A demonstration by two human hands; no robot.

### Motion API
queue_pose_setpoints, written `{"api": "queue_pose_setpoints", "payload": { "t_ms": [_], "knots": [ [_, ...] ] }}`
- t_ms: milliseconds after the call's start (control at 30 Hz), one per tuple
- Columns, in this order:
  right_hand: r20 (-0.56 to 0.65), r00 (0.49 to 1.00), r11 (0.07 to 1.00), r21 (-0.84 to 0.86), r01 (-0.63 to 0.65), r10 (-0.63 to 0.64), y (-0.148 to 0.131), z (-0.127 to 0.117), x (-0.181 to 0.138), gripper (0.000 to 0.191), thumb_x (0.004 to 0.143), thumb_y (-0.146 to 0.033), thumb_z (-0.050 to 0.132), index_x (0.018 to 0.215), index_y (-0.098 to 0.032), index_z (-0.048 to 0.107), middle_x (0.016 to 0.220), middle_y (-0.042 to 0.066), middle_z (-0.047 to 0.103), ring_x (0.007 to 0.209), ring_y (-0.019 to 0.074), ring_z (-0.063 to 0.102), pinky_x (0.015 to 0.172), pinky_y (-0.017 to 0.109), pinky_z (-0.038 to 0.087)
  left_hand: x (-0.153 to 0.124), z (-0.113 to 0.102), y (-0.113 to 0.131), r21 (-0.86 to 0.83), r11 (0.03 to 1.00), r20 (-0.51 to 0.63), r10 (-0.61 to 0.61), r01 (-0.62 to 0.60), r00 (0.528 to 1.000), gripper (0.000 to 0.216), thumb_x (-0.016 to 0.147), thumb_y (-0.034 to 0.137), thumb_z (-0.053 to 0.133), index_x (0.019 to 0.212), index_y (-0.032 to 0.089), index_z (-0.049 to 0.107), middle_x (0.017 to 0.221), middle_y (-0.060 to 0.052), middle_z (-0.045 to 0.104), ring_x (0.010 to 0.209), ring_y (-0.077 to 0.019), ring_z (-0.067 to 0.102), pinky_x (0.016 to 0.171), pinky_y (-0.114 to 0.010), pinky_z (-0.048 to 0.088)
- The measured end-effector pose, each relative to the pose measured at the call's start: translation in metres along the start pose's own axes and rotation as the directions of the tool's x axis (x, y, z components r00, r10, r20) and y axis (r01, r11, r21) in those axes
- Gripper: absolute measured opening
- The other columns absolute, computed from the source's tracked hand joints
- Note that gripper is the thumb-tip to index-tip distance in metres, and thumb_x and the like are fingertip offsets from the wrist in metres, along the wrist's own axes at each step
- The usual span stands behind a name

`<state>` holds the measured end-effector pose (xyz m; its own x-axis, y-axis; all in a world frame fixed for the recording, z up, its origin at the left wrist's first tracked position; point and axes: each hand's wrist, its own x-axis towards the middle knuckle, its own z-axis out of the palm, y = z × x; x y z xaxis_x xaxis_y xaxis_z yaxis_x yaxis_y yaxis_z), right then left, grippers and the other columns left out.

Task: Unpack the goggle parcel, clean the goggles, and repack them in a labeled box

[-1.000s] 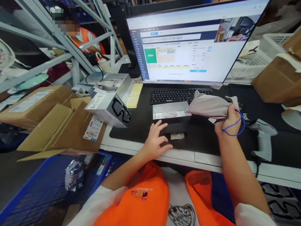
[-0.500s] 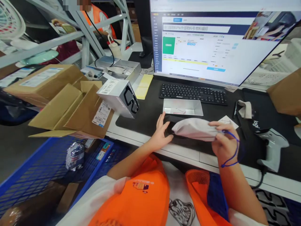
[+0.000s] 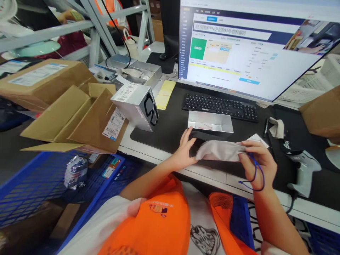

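My right hand (image 3: 261, 163) is closed on the gathered end of a light grey cloth drawstring pouch (image 3: 220, 150). The pouch lies sideways over the desk's front, and its blue cord loops down over my right wrist. My left hand (image 3: 186, 150) has its fingers spread, with a fingertip at the left corner of an open silver-grey box (image 3: 211, 122). The left thumb is by the pouch's free end; whether it touches the cloth I cannot tell. Something small and reddish lies inside the box. What the pouch contains is hidden.
On my left stand a closed silver box (image 3: 136, 108) and an open cardboard carton (image 3: 87, 117) above a blue crate (image 3: 106, 177). A keyboard (image 3: 220, 106) lies below the monitor (image 3: 239, 53). At right are a barcode scanner (image 3: 305, 173) and white card (image 3: 257, 140).
My right hand has turned slightly and shifted a little right, and the pouch hangs more level. Its blue cord has swung to the left. My left hand has stayed by the open box.
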<state>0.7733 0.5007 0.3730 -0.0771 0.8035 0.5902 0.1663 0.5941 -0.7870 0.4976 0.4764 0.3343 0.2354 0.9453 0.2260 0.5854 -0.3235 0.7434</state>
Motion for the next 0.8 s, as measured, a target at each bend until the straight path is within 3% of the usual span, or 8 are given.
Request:
{"api": "queue_pose_setpoints", "payload": {
  "t_ms": [67,233,367,500,600,667,733,800],
  "knots": [
    [-0.05,0.993,0.994,-0.029,0.102,-0.103,0.0,0.018,-0.014,0.023,0.085,-0.008,0.072,0.098,-0.025,0.065,0.113,0.007,0.067,0.103,0.0239,0.072,0.088,0.043,0.062,0.002,0.0,0.002,-0.014,1.0,0.007,-0.018,0.018,1.0,0.064,0.075,0.022,0.085,0.13,0.021,0.051,0.174,-0.018,-0.001,0.162,-0.0397,0.0,0.13,-0.063,0.023],
    [0.078,0.958,0.95,-0.13,0.283,-0.275,0.014,0.046,-0.032,0.025,0.088,-0.009,0.067,0.105,-0.026,0.061,0.116,0.008,0.067,0.111,0.0263,0.071,0.089,0.049,0.064,0.003,-0.001,0.005,-0.05,0.997,-0.002,-0.067,0.067,0.998,0.061,0.073,0.017,0.082,0.126,0.02,0.052,0.174,-0.016,0.001,0.162,-0.0393,0.002,0.131,-0.061,0.024],
    [0.028,0.989,0.905,-0.401,0.145,-0.146,0.026,0.025,-0.017,0.017,0.086,-0.026,0.077,0.1,-0.024,0.068,0.105,0.009,0.068,0.099,0.0252,0.07,0.084,0.044,0.061,0.002,-0.001,0.004,-0.036,0.997,-0.012,-0.063,0.062,0.998,0.061,0.075,0.022,0.082,0.129,0.023,0.053,0.174,-0.013,0.003,0.162,-0.0396,0.002,0.13,-0.063,0.024],
    [0.168,0.984,0.914,-0.406,0.01,0.064,0.028,0.011,-0.011,0.012,0.093,-0.031,0.071,0.097,-0.022,0.077,0.089,0.006,0.072,0.078,0.0198,0.069,0.069,0.034,0.059,0.003,-0.001,0.009,0.015,0.999,0.014,-0.029,0.029,0.999,0.062,0.076,0.022,0.081,0.131,0.018,0.053,0.173,-0.019,0.004,0.161,-0.0404,0.003,0.13,-0.064,0.021],
    [0.308,0.935,0.913,-0.405,-0.037,0.175,0.028,0.013,-0.011,0.021,0.098,-0.031,0.062,0.102,-0.02,0.08,0.099,0.008,0.076,0.088,0.0217,0.072,0.079,0.035,0.06,0.005,-0.001,0.017,0.099,0.995,0.013,-0.02,0.019,1.0,0.047,0.079,0.021,0.077,0.121,0.015,0.058,0.172,-0.021,0.006,0.161,-0.0423,0.001,0.128,-0.065,0.02],
    [0.428,0.866,0.903,-0.425,-0.059,0.258,0.027,0.014,-0.009,0.029,0.1,-0.032,0.055,0.109,-0.019,0.08,0.105,0.01,0.076,0.095,0.0229,0.073,0.086,0.036,0.059,0.005,0.0,0.021,0.154,0.988,-0.003,0.023,-0.022,1.0,0.037,0.084,0.023,0.073,0.118,0.014,0.061,0.172,-0.02,0.01,0.16,-0.0436,0.0,0.127,-0.067,0.021],
    [0.515,0.798,0.892,-0.448,-0.061,0.313,0.026,0.014,-0.004,0.036,0.102,-0.034,0.049,0.115,-0.019,0.079,0.112,0.011,0.075,0.101,0.024,0.071,0.092,0.037,0.057,0.004,-0.001,0.022,0.167,0.98,-0.056,0.122,-0.112,0.991,0.037,0.089,0.027,0.069,0.124,0.016,0.062,0.17,-0.02,0.018,0.16,-0.0431,0.006,0.125,-0.067,0.025],
    [0.523,0.778,0.867,-0.495,-0.055,0.347,0.025,0.014,0.002,0.04,0.103,-0.036,0.044,0.118,-0.018,0.078,0.113,0.012,0.072,0.104,0.0259,0.069,0.094,0.04,0.055,0.001,-0.003,0.019,0.167,0.961,-0.173,0.249,-0.221,0.953,0.037,0.092,0.028,0.066,0.128,0.019,0.065,0.163,-0.019,0.035,0.156,-0.0405,0.023,0.122,-0.063,0.033]
  ]
}}
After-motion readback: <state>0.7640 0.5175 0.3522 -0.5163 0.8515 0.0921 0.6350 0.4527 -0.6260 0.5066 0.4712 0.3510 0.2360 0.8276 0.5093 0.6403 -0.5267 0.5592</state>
